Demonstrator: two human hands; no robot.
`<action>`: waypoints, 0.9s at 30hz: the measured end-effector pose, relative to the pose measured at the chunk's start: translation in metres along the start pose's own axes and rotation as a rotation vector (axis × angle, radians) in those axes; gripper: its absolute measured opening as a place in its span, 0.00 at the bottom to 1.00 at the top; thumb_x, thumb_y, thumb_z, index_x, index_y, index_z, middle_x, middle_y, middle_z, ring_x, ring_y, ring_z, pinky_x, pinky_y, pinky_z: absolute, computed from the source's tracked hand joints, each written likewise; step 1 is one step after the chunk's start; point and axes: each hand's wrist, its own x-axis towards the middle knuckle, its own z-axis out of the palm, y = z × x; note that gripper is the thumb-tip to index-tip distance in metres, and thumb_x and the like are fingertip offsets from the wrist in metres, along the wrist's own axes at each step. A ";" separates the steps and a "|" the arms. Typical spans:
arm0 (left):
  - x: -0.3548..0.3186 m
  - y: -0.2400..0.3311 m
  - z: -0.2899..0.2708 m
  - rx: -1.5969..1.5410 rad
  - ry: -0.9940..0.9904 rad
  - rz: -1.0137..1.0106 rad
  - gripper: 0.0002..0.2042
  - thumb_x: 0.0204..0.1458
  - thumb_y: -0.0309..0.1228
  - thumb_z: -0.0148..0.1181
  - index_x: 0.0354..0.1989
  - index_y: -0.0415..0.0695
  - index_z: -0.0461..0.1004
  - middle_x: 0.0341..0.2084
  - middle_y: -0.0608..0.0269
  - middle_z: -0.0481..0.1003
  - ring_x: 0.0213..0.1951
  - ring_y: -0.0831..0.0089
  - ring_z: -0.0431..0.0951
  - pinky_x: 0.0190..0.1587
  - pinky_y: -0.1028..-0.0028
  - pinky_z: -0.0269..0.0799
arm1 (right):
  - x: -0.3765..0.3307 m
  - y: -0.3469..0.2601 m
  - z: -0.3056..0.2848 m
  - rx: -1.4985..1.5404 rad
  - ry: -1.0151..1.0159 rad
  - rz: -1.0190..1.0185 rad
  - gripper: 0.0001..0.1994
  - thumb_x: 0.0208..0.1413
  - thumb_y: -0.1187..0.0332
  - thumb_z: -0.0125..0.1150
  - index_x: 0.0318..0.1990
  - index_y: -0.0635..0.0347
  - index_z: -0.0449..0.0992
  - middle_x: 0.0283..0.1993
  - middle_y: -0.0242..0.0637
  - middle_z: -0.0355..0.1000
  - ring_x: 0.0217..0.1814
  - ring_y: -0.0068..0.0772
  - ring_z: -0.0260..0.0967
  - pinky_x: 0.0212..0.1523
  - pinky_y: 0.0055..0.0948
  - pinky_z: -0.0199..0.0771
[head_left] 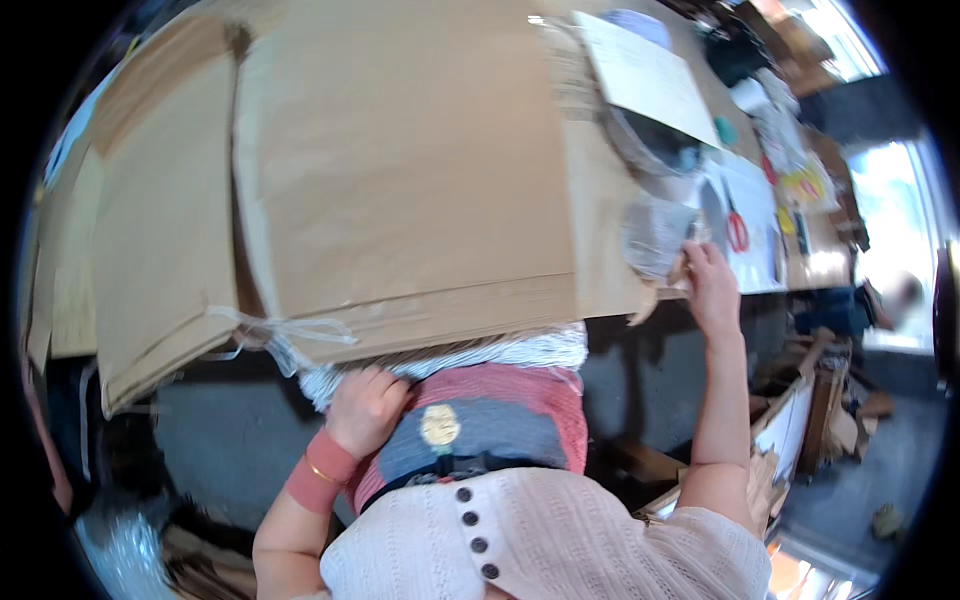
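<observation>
Flat cardboard sheet (400,160), long axis left-right, left hand (365,405), right hand (712,285) gripping

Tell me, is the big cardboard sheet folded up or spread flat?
Spread flat: the cardboard sheet lies wide over the table, its near edge overhanging.
</observation>
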 end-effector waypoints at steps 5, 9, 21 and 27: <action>-0.025 -0.039 0.060 0.382 -0.101 -0.135 0.07 0.44 0.29 0.54 0.31 0.45 0.75 0.35 0.59 0.74 0.34 0.61 0.76 0.33 0.62 0.72 | 0.037 0.023 -0.002 0.609 0.547 0.265 0.07 0.49 0.72 0.66 0.32 0.62 0.73 0.23 0.35 0.72 0.21 0.25 0.68 0.23 0.24 0.66; -0.038 -0.057 0.079 0.382 -0.016 -0.089 0.02 0.40 0.26 0.58 0.20 0.44 0.73 0.26 0.61 0.75 0.28 0.63 0.75 0.29 0.63 0.71 | 0.116 0.040 0.008 0.970 0.474 0.524 0.11 0.50 0.67 0.66 0.25 0.66 0.74 0.20 0.30 0.70 0.18 0.16 0.64 0.18 0.17 0.61; -0.016 0.003 0.015 0.140 0.131 -0.085 0.04 0.39 0.24 0.56 0.25 0.40 0.73 0.23 0.58 0.70 0.27 0.59 0.70 0.29 0.63 0.65 | 0.158 0.054 0.008 0.632 0.332 0.569 0.23 0.46 0.51 0.67 0.24 0.68 0.73 0.18 0.41 0.73 0.19 0.33 0.72 0.26 0.30 0.72; -0.015 0.010 0.000 -0.247 0.099 -0.180 0.03 0.41 0.21 0.56 0.27 0.37 0.73 0.23 0.56 0.72 0.28 0.57 0.72 0.29 0.62 0.67 | 0.192 0.071 0.007 0.212 0.189 0.416 0.25 0.46 0.51 0.61 0.33 0.72 0.75 0.28 0.54 0.75 0.32 0.49 0.76 0.38 0.38 0.75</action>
